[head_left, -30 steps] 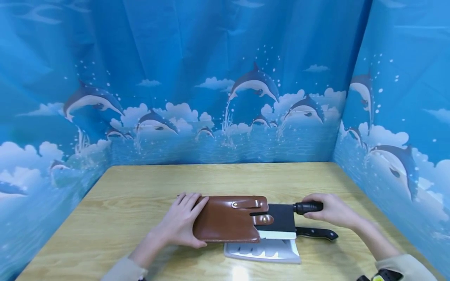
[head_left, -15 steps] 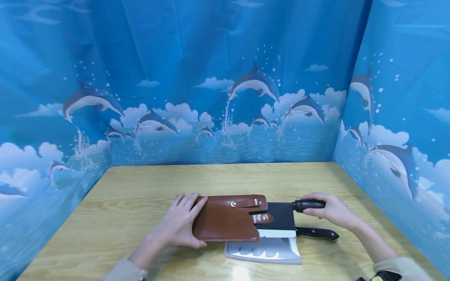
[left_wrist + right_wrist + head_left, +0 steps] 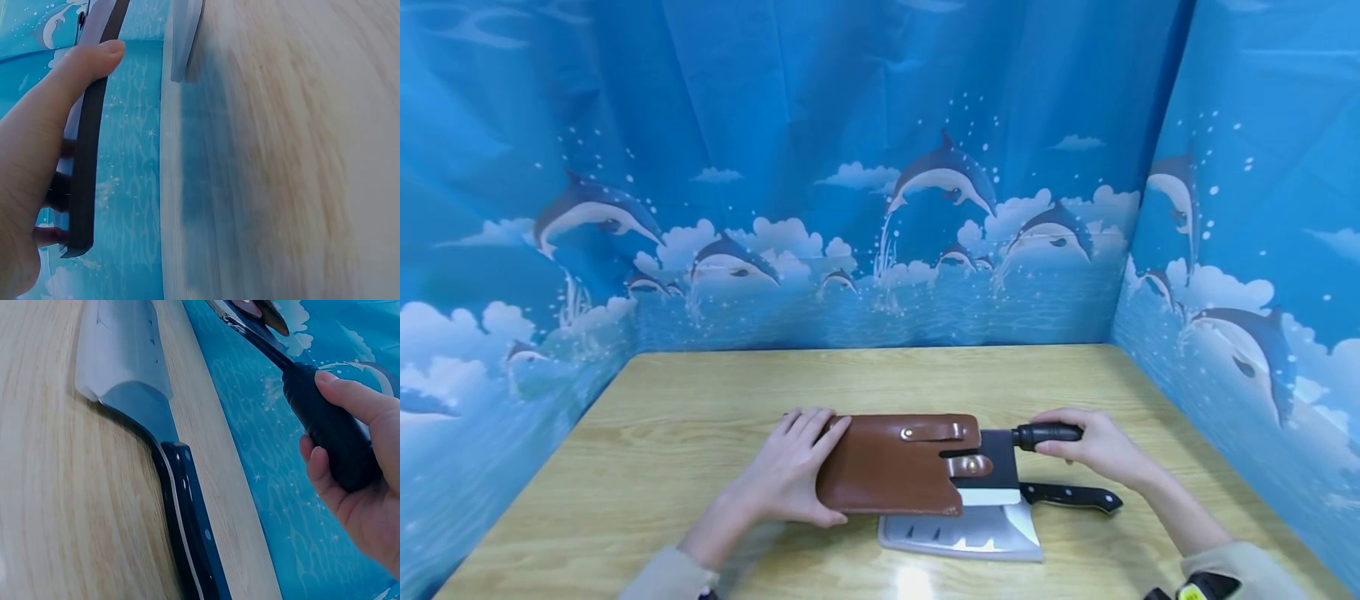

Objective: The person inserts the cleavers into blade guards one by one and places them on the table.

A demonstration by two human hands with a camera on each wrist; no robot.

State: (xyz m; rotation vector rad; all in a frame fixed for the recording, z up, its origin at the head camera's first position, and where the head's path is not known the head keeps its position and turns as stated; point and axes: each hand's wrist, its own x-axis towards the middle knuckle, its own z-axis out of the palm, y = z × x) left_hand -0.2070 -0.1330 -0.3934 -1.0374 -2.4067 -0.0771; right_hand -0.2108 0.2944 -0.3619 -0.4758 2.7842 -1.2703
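My left hand (image 3: 793, 471) grips the closed end of a brown leather sheath (image 3: 891, 467), thumb along its near edge and fingers over the far side. Partly inside the sheath is a cleaver with a dark blade (image 3: 996, 458) and a pale cutting edge; its strip nearest the handle shows. My right hand (image 3: 1097, 450) holds the cleaver's black ribbed handle (image 3: 328, 425), fingers curled round it. Both are held above the table. A strap with a brass snap (image 3: 972, 467) lies over the blade at the sheath's mouth. In the left wrist view the sheath's dark edge (image 3: 87, 169) stands beside my thumb.
A second cleaver (image 3: 190, 519) with a black riveted handle lies on the wooden table (image 3: 715, 392) below the sheath, its blade in a translucent cover (image 3: 125, 350). Blue dolphin-print curtains (image 3: 820, 167) surround the table's back and sides.
The dark cleaver has gone deeper into the sheath as my right hand moved left. The sheath shifted slightly right with my left hand. The second cleaver stayed in place.
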